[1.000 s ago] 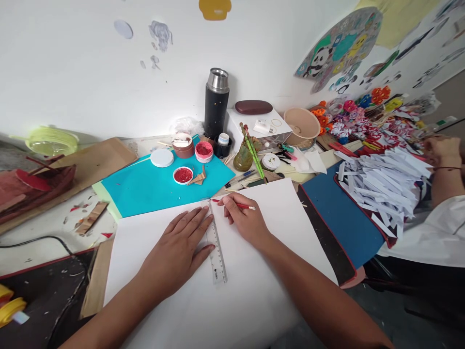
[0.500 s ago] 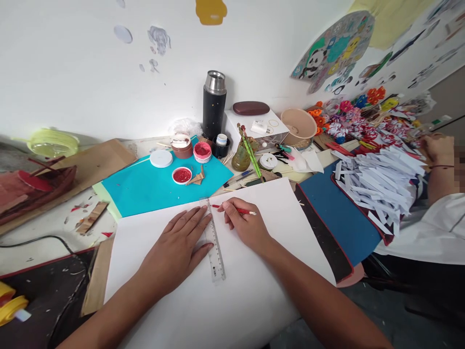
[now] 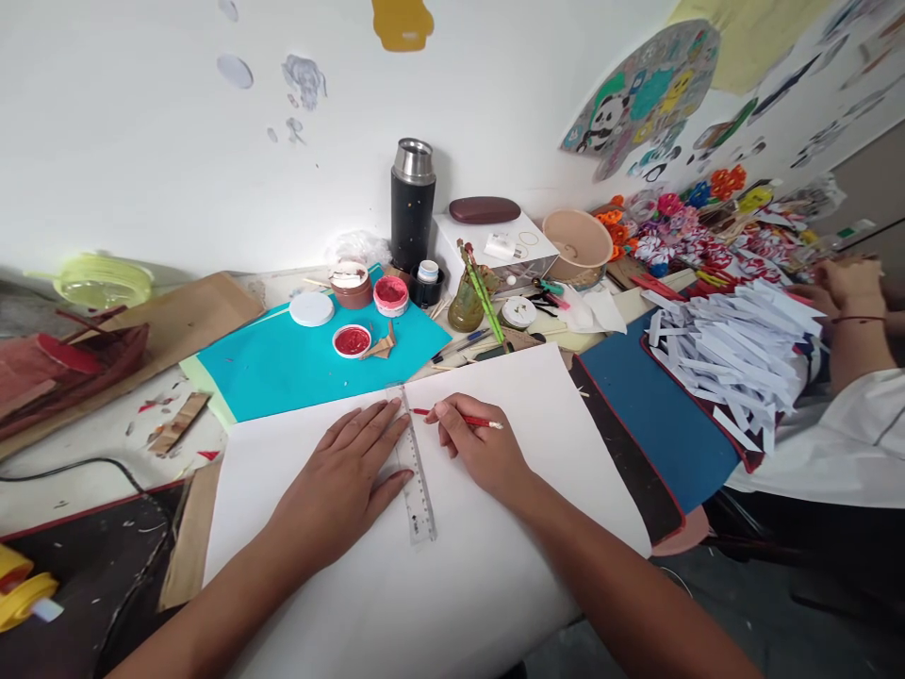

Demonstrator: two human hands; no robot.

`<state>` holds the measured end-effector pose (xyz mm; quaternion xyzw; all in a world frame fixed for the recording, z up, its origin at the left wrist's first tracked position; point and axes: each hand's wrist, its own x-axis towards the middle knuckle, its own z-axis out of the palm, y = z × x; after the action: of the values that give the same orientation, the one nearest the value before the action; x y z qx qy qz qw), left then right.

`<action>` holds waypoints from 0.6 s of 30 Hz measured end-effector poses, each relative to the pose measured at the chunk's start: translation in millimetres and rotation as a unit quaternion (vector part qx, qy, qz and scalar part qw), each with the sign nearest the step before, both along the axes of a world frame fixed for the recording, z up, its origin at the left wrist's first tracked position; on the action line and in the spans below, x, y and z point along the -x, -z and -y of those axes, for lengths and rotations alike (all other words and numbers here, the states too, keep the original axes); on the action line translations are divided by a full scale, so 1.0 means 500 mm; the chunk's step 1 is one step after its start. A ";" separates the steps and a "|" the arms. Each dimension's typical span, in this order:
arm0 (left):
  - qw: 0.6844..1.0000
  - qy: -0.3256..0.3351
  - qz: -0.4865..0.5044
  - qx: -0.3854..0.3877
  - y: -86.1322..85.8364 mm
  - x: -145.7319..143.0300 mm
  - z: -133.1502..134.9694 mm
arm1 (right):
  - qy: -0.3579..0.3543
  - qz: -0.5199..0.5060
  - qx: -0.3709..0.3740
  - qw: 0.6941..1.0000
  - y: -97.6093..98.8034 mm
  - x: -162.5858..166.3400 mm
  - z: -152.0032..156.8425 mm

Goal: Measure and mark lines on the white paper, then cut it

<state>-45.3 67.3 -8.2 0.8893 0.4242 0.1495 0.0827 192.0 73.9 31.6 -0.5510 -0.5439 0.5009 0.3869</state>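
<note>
A large white sheet of paper [image 3: 523, 387] lies before me, with a clear plastic ruler [image 3: 420, 514] set on it, pointing away from me. My left hand [image 3: 350, 471] rests flat, its fingers stretched out and their tips on the ruler's left side and upper part. In a writing grip, my right hand [image 3: 481, 443] holds a slim red pencil [image 3: 481, 422]. The pencil's tip is just right of the ruler, near its far end; whether it touches the paper I cannot tell. No drawn line can be made out.
Beyond the paper, a turquoise sheet [image 3: 275, 368] bears an open pot of red paint [image 3: 352, 341]. Behind stand a black thermos [image 3: 412, 212] and a jar [image 3: 467, 306] with brushes. At right, paper strips [image 3: 735, 349] are piled beside another person's hand [image 3: 852, 283].
My right hand and the pencil have slid a little toward me along the ruler. The left hand stays on the ruler. The whole view has shifted slightly.
</note>
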 end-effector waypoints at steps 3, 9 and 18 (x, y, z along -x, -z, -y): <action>1.000 -0.001 0.003 0.006 0.000 0.000 0.000 | 0.001 -0.003 0.004 1.000 -0.004 -0.001 0.007; 1.000 -0.001 0.001 0.011 0.000 0.000 0.000 | 0.001 -0.010 0.008 1.000 -0.009 -0.004 0.022; 1.000 0.002 0.000 0.007 0.002 0.003 0.000 | 0.001 -0.017 0.008 1.000 -0.014 -0.011 0.051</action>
<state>-46.8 67.3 -9.4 0.8897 0.4232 0.1458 0.0894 197.4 48.6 38.5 -0.5456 -0.5326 0.5146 0.3922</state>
